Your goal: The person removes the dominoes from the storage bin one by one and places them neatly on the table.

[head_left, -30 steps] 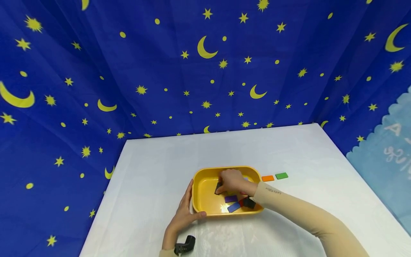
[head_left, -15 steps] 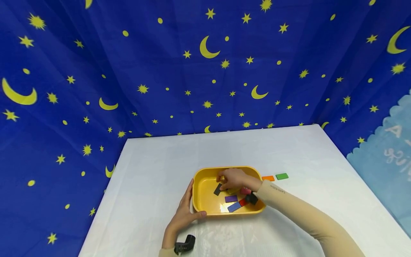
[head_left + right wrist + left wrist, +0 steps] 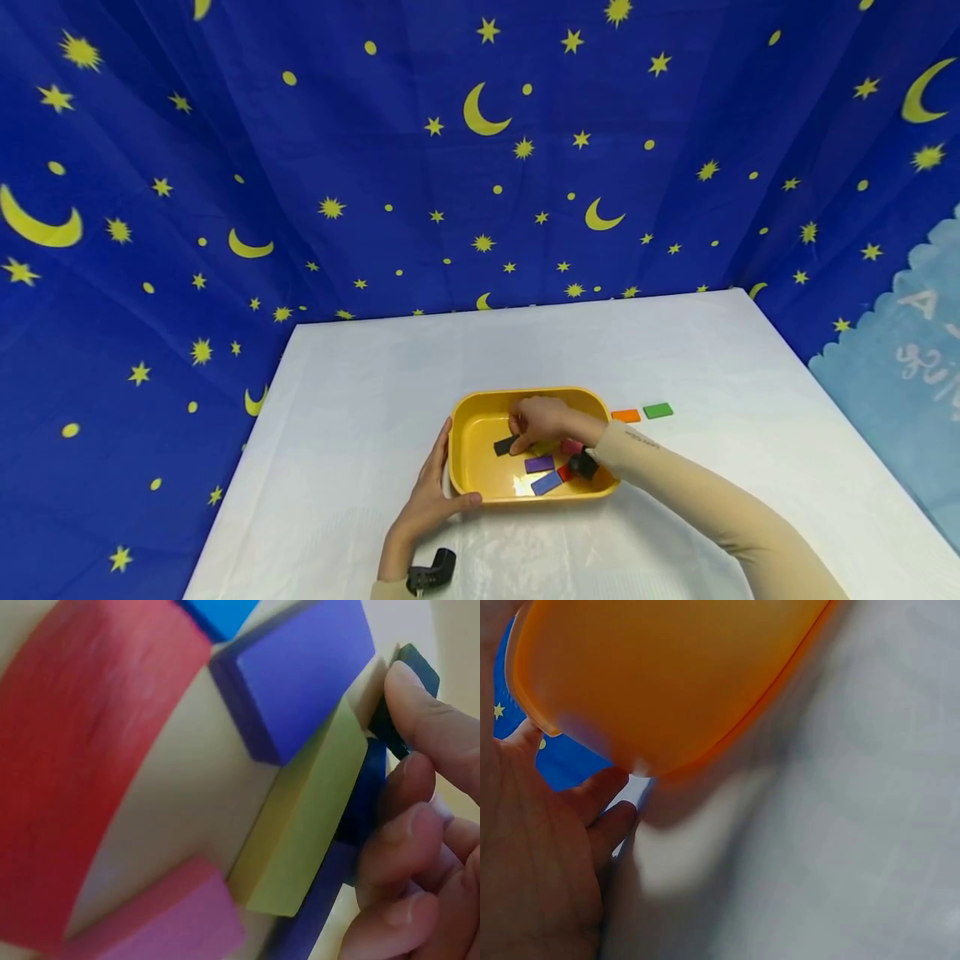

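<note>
In the head view a yellow plastic tub (image 3: 468, 454) stands on the white table. My left hand (image 3: 429, 504) grips its left end, thumb on the near rim and fingers along the side wall. Inside the tub my right hand (image 3: 542, 418) pinches a small black block (image 3: 503, 447), its thumb on the block's face in the right wrist view. Around that hand lie a purple block (image 3: 538, 464), a blue block (image 3: 546, 483), a red block (image 3: 112, 735), a pink block (image 3: 165, 915) and a yellow block (image 3: 300, 817). The right hand and wrist camera cover part of the pile.
Outside the tub, beyond its right end, an orange block (image 3: 626, 416) and a green block (image 3: 658, 410) lie on the white table (image 3: 375, 400). A blue curtain (image 3: 405, 167) with stars and moons hangs behind and at the sides.
The black block has turned from a steep slant to nearly level and shifted slightly left. My right fingers loosened from it half a second ago and now close on it again. My left hand stays put.
</note>
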`<state>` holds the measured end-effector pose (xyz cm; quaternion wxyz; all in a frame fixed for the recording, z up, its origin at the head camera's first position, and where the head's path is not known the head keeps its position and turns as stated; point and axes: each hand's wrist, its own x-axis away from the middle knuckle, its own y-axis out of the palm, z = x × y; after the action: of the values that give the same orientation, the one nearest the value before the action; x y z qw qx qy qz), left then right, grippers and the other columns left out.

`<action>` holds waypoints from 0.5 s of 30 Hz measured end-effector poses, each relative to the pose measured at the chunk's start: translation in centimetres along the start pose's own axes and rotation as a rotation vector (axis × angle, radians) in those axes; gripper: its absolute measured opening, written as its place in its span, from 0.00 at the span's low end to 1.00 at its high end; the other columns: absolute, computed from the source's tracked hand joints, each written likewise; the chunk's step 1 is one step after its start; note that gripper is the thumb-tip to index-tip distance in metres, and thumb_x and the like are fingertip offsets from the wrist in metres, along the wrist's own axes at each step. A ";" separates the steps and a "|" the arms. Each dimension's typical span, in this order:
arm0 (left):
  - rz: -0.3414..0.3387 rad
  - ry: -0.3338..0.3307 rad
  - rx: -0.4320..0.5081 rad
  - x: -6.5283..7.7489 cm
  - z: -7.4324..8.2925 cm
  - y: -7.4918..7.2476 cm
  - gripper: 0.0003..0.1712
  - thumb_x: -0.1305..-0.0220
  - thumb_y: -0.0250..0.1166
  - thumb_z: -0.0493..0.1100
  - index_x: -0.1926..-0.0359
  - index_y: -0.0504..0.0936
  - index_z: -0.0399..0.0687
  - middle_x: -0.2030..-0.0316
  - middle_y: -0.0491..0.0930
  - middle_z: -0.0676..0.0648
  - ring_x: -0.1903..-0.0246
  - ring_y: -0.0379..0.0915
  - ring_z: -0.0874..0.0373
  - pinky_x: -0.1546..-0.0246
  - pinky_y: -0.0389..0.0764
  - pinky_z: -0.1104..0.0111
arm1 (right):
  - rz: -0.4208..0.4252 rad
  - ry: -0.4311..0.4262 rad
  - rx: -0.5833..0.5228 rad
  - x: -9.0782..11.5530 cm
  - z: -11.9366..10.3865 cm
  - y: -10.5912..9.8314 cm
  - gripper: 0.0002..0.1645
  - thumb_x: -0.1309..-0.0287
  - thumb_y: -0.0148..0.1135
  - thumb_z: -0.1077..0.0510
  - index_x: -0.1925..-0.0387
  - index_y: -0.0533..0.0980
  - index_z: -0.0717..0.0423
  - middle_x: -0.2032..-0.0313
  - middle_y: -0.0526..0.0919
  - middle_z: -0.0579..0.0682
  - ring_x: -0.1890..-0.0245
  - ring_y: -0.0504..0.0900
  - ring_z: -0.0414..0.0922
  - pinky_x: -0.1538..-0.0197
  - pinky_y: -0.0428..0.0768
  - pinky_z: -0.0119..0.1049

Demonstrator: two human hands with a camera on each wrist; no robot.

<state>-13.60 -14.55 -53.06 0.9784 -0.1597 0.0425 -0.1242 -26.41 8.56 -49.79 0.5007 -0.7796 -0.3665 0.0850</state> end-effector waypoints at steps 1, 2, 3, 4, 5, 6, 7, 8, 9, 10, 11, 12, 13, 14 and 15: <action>0.000 0.002 0.001 0.0 0.0 0.0 0.67 0.54 0.76 0.51 0.24 0.37 0.54 0.27 0.40 0.41 0.31 0.42 0.42 0.37 0.48 0.41 | 0.000 0.002 0.000 0.0 0.0 0.0 0.18 0.58 0.76 0.45 0.78 0.74 0.47 0.81 0.72 0.38 0.80 0.70 0.37 0.75 0.67 0.32; -0.001 -0.007 0.008 0.0 0.5 0.0 0.67 0.53 0.76 0.49 0.25 0.38 0.51 0.27 0.40 0.39 0.31 0.42 0.41 0.37 0.48 0.41 | -0.001 0.003 -0.001 0.1 -0.1 0.0 0.18 0.58 0.76 0.45 0.79 0.74 0.47 0.82 0.71 0.38 0.80 0.69 0.37 0.75 0.67 0.32; -0.001 0.000 0.012 0.2 1.1 -0.1 0.66 0.53 0.76 0.47 0.25 0.38 0.47 0.28 0.41 0.37 0.31 0.42 0.39 0.37 0.48 0.41 | -0.002 0.003 -0.001 0.1 -0.2 0.0 0.18 0.58 0.76 0.45 0.80 0.74 0.46 0.82 0.71 0.37 0.81 0.69 0.37 0.75 0.67 0.32; 0.002 0.001 0.012 0.1 0.8 0.0 0.66 0.53 0.76 0.46 0.25 0.38 0.48 0.28 0.41 0.37 0.31 0.42 0.39 0.37 0.48 0.41 | -0.002 0.002 -0.002 0.2 -0.2 0.1 0.19 0.58 0.76 0.44 0.81 0.74 0.46 0.83 0.71 0.37 0.81 0.69 0.36 0.75 0.67 0.32; 0.005 0.000 0.012 0.0 0.4 0.1 0.66 0.53 0.76 0.45 0.25 0.38 0.49 0.28 0.41 0.38 0.31 0.42 0.39 0.37 0.48 0.42 | -0.003 -0.004 -0.006 0.2 -0.2 0.1 0.18 0.58 0.76 0.44 0.81 0.74 0.46 0.83 0.71 0.37 0.81 0.69 0.36 0.76 0.67 0.31; 0.008 0.001 0.013 -0.1 -0.1 0.1 0.66 0.54 0.76 0.43 0.25 0.38 0.50 0.28 0.41 0.38 0.31 0.42 0.40 0.36 0.48 0.42 | -0.006 -0.005 -0.009 0.2 -0.2 0.2 0.18 0.58 0.76 0.44 0.82 0.74 0.46 0.83 0.71 0.36 0.82 0.69 0.36 0.76 0.68 0.31; 0.013 0.004 0.008 -0.2 -0.6 0.2 0.66 0.54 0.76 0.43 0.24 0.38 0.52 0.27 0.41 0.39 0.31 0.43 0.40 0.36 0.49 0.43 | -0.010 -0.004 -0.014 0.2 -0.2 0.3 0.18 0.57 0.75 0.44 0.83 0.74 0.46 0.84 0.72 0.36 0.82 0.69 0.35 0.76 0.68 0.30; 0.015 0.006 -0.003 -0.3 -1.1 0.2 0.67 0.54 0.77 0.44 0.24 0.38 0.54 0.27 0.41 0.39 0.31 0.43 0.41 0.36 0.49 0.44 | -0.015 -0.001 -0.022 0.3 -0.2 0.4 0.18 0.56 0.75 0.43 0.83 0.74 0.46 0.84 0.72 0.36 0.82 0.69 0.35 0.76 0.68 0.30; 0.016 0.010 -0.012 -0.4 -1.5 0.3 0.67 0.55 0.77 0.45 0.24 0.38 0.56 0.27 0.41 0.40 0.31 0.43 0.42 0.36 0.50 0.45 | -0.018 -0.002 -0.030 0.3 -0.2 0.4 0.18 0.56 0.74 0.43 0.83 0.75 0.46 0.84 0.72 0.36 0.82 0.69 0.35 0.76 0.69 0.30; 0.019 0.009 -0.020 -0.4 -2.0 0.3 0.67 0.55 0.77 0.45 0.24 0.38 0.58 0.27 0.42 0.41 0.31 0.44 0.42 0.36 0.50 0.46 | -0.021 -0.006 -0.036 0.4 -0.2 0.5 0.18 0.55 0.74 0.44 0.83 0.75 0.46 0.84 0.73 0.36 0.82 0.69 0.35 0.75 0.69 0.30; 0.020 0.011 -0.025 -0.5 -2.3 0.3 0.68 0.55 0.77 0.47 0.25 0.38 0.60 0.27 0.42 0.42 0.31 0.44 0.43 0.35 0.50 0.46 | -0.021 -0.010 -0.044 0.4 -0.2 0.4 0.18 0.54 0.74 0.44 0.83 0.75 0.47 0.84 0.73 0.36 0.82 0.70 0.35 0.75 0.69 0.30; 0.023 0.017 -0.030 -0.5 -2.5 0.3 0.68 0.55 0.77 0.48 0.25 0.38 0.61 0.27 0.42 0.43 0.31 0.44 0.44 0.35 0.51 0.47 | -0.017 -0.012 -0.048 0.5 -0.3 0.4 0.17 0.54 0.74 0.45 0.83 0.75 0.47 0.84 0.73 0.36 0.82 0.70 0.35 0.75 0.69 0.30; 0.023 0.023 -0.031 -0.5 -2.7 0.3 0.68 0.56 0.77 0.50 0.25 0.38 0.62 0.27 0.42 0.43 0.31 0.45 0.45 0.35 0.51 0.48 | -0.010 -0.021 -0.057 0.5 -0.3 0.3 0.17 0.53 0.74 0.45 0.83 0.76 0.47 0.84 0.73 0.36 0.82 0.70 0.35 0.75 0.70 0.30; 0.023 0.027 -0.026 -0.5 -2.8 0.3 0.68 0.55 0.77 0.50 0.25 0.38 0.63 0.27 0.42 0.44 0.31 0.45 0.46 0.35 0.51 0.49 | -0.001 -0.031 -0.062 0.6 -0.3 0.2 0.16 0.53 0.73 0.46 0.83 0.76 0.47 0.84 0.74 0.36 0.82 0.70 0.35 0.75 0.70 0.30; 0.024 0.035 -0.017 -0.6 -2.8 0.3 0.67 0.56 0.77 0.51 0.25 0.38 0.63 0.27 0.42 0.44 0.31 0.44 0.46 0.35 0.50 0.49 | 0.010 -0.042 -0.066 0.6 -0.2 0.1 0.16 0.52 0.73 0.47 0.82 0.76 0.47 0.84 0.74 0.36 0.82 0.70 0.35 0.75 0.70 0.30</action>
<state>-14.40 -14.95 -55.81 0.9775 -0.1655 0.0626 -0.1147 -25.78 8.75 -49.64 0.4666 -0.7954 -0.3757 0.0919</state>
